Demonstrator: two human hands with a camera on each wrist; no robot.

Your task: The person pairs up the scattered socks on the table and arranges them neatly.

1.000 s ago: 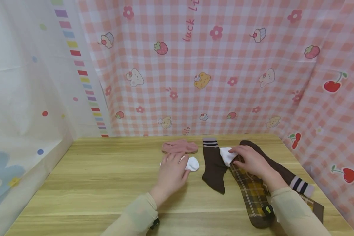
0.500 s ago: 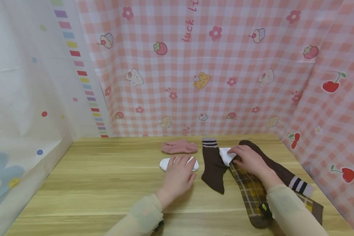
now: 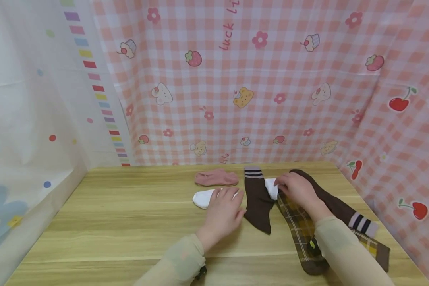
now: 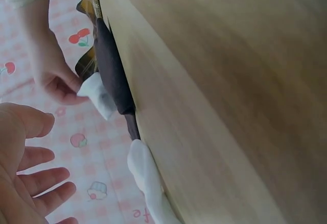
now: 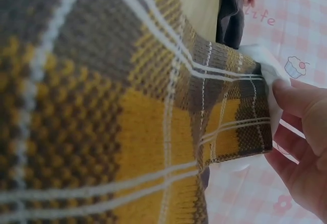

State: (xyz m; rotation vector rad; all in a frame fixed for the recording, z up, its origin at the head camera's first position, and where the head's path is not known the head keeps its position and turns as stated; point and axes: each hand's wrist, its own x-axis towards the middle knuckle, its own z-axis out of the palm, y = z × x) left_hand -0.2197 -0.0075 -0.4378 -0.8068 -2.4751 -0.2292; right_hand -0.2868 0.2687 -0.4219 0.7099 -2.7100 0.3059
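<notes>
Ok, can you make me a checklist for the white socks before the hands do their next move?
1. Left hand free: ok, its fingers are open and hold nothing.
2. Right hand on a white sock: ok, it pinches it.
3. Plaid sock out of that pinch: cannot tell, its edge is right there.
4. Other white sock on the table: ok, partly hidden by the left hand.
5. White socks together: not ok, a brown sock lies between them.
</notes>
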